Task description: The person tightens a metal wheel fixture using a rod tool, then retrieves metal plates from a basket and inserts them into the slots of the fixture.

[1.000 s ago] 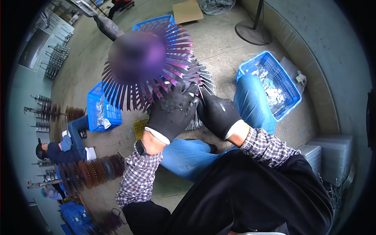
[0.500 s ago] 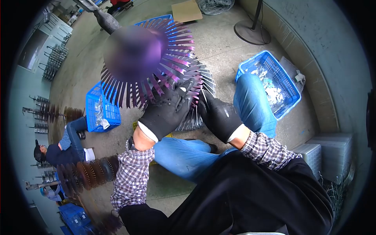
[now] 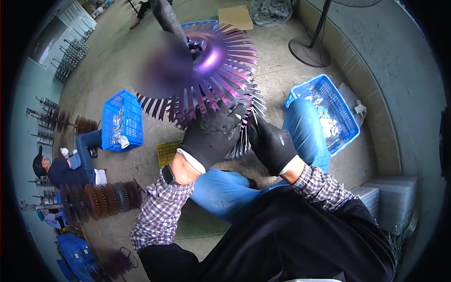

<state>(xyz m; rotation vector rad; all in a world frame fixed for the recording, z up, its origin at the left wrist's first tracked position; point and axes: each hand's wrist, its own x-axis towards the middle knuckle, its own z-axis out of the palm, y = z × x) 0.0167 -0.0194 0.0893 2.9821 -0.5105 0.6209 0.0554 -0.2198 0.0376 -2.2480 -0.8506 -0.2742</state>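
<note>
A large purple metal disc (image 3: 211, 56) with forked strips round its rim hangs from a grey bar, and more slotted discs are stacked behind it. My left hand (image 3: 211, 131), in a black glove, is at the lower rim strips with its fingers bent; what they hold is hidden. Just to its right, my right hand (image 3: 272, 143), also gloved, is closed on a thin metal tool (image 3: 255, 117) that points up at the strips. Silvery strips (image 3: 239, 148) fan out below and between the hands. A dark blurred patch covers the left of the disc.
Blue crates with pale pieces stand at the right (image 3: 350, 117) and left (image 3: 136, 134). A yellow crate (image 3: 167, 152) is beside my left wrist. A fan stand (image 3: 305, 50) is at the back right. Another person (image 3: 70, 171) sits at the left near a rack of discs (image 3: 101, 202).
The view has shifted, so the disc and both hands appear farther right and the bar's end now shows. My left hand moved away from the strips' left side, keeping close to my right hand.
</note>
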